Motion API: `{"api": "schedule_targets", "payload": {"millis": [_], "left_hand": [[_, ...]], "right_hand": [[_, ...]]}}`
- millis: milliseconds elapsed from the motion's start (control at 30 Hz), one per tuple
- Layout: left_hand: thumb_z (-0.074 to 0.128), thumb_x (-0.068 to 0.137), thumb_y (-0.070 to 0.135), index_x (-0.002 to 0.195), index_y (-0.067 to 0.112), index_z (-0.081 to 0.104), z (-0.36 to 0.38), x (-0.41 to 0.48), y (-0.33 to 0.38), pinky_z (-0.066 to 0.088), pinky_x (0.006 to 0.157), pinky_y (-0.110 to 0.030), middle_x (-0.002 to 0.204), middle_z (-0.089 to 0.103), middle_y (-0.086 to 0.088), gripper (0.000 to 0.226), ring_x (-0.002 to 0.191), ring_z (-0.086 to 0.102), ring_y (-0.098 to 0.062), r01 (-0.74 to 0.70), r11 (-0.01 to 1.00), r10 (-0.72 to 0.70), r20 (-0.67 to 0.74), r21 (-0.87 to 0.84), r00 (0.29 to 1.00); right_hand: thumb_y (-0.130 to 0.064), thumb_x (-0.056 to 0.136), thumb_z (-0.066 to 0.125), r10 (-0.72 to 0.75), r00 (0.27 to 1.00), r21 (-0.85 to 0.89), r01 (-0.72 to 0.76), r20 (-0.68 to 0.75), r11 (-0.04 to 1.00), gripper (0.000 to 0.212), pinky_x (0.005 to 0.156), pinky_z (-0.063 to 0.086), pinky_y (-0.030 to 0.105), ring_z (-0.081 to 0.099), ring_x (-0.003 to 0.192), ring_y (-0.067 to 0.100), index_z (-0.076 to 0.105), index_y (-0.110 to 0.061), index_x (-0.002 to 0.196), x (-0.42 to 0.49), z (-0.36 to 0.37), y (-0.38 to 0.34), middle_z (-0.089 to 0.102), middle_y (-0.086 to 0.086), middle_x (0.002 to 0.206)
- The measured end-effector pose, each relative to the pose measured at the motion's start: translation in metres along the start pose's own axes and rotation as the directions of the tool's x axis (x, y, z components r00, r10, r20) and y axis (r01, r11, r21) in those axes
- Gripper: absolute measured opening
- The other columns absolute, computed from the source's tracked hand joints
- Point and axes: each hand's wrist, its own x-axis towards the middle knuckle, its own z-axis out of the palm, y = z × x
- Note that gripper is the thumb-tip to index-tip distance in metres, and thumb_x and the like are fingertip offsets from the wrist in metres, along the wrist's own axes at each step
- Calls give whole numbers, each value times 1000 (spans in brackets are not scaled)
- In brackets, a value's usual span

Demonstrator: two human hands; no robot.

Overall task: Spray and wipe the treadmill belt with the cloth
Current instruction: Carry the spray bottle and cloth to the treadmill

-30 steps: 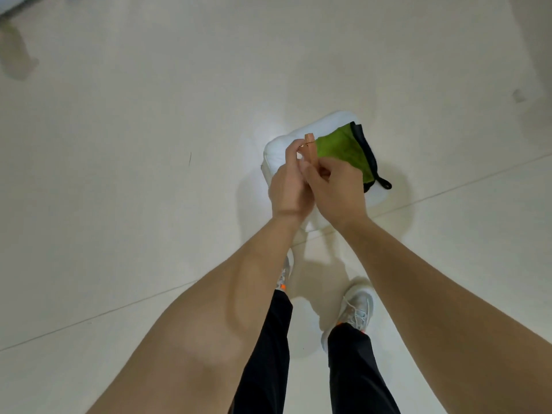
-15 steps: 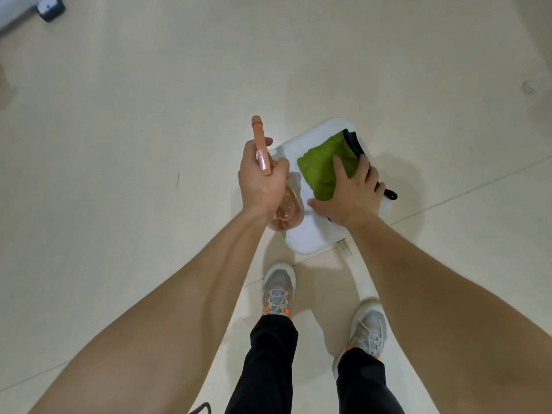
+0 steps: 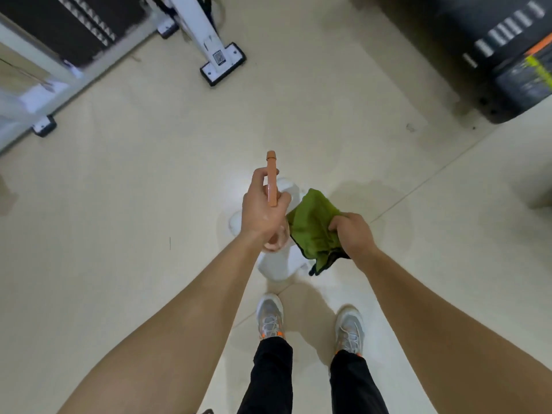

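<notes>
Body of orange-nozzled translucent spray bottle (image 3: 272,186) mostly hidden under left hand (image 3: 264,209), fingers wrapped round its neck. White plastic stool-like object (image 3: 276,264) partly covered by both hands. Green cloth with black edging (image 3: 315,227) bunched in clamped fingers of right hand (image 3: 351,231), just beside bottle. Treadmill belt, black, (image 3: 74,22) cut off at upper left, well apart from cloth. Dark blurred equipment (image 3: 490,55) at upper right unidentifiable. Two grey trainers (image 3: 270,319) on cream tiled floor (image 3: 119,204).
</notes>
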Motion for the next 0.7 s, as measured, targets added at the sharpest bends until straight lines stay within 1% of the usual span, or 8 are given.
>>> {"api": "schedule_targets", "payload": {"millis": [100, 167, 267, 400, 467, 567, 667, 700], "left_hand": [[61, 87, 15, 122, 26, 53, -6, -23, 83, 50, 79, -28, 90, 71, -16, 38, 86, 69, -30, -55, 998, 53, 110, 19, 993], [61, 89, 11, 123, 25, 54, -8, -40, 144, 50, 81, -30, 95, 71, -12, 38, 89, 69, -30, -98, 995, 91, 177, 27, 980], [62, 89, 8, 122, 27, 55, -8, -66, 241, 50, 77, -31, 89, 71, -18, 39, 88, 68, -31, -195, 979, 173, 263, 59, 949], [62, 90, 8, 123, 26, 55, 3, -95, 361, 47, 70, -26, 94, 69, -8, 39, 87, 66, -24, -331, 941, 292, 337, 66, 895], [62, 88, 5, 123, 26, 55, 15, -105, 412, 47, 69, -21, 99, 69, -10, 41, 90, 66, -28, -369, 928, 330, 350, 49, 877], [60, 86, 2, 132, 29, 54, 40, -116, 476, 49, 77, -24, 109, 67, -1, 54, 93, 66, -26, -442, 896, 398, 375, 37, 837], [58, 86, -3, 113, 47, 44, 72, -122, 530, 44, 64, -9, 90, 56, 10, 59, 77, 57, -14, -519, 854, 465, 405, 28, 787], [57, 87, -3, 105, 50, 42, 84, -123, 545, 44, 63, -9, 89, 55, 11, 58, 73, 56, -13, -534, 844, 474, 413, 36, 778]], "right_hand": [[-15, 77, 53, 46, 997, 136, -38, -55, 990, 8, 51, 43, 31, 48, 62, 27, 52, -8, 76, -60, -63, -36, 48, 10, 70], [-17, 76, 53, 74, 991, 223, -47, -114, 974, 9, 57, 47, 38, 52, 65, 29, 55, -9, 79, -97, -111, -64, 52, 12, 74], [-23, 70, 55, 84, 965, 311, -3, -248, 950, 14, 69, 48, 42, 55, 73, 29, 56, -11, 77, -152, -185, -108, 57, 12, 79], [-18, 82, 59, 58, 902, 344, 102, -427, 934, 8, 84, 51, 46, 61, 89, 33, 63, -12, 80, -209, -276, -160, 65, 12, 91], [-19, 87, 60, 41, 868, 336, 147, -495, 930, 10, 84, 49, 42, 60, 94, 32, 66, -11, 89, -227, -319, -181, 67, 13, 99], [-17, 90, 60, 14, 834, 329, 202, -552, 922, 7, 79, 43, 36, 57, 95, 30, 65, -13, 91, -248, -379, -204, 64, 12, 101], [-16, 90, 59, 20, 832, 380, 230, -554, 896, 6, 88, 49, 43, 59, 98, 33, 62, -15, 85, -260, -434, -216, 63, 10, 99], [-16, 90, 58, 18, 831, 383, 236, -555, 893, 4, 92, 50, 45, 61, 100, 34, 62, -15, 87, -261, -452, -219, 64, 10, 100]]}}
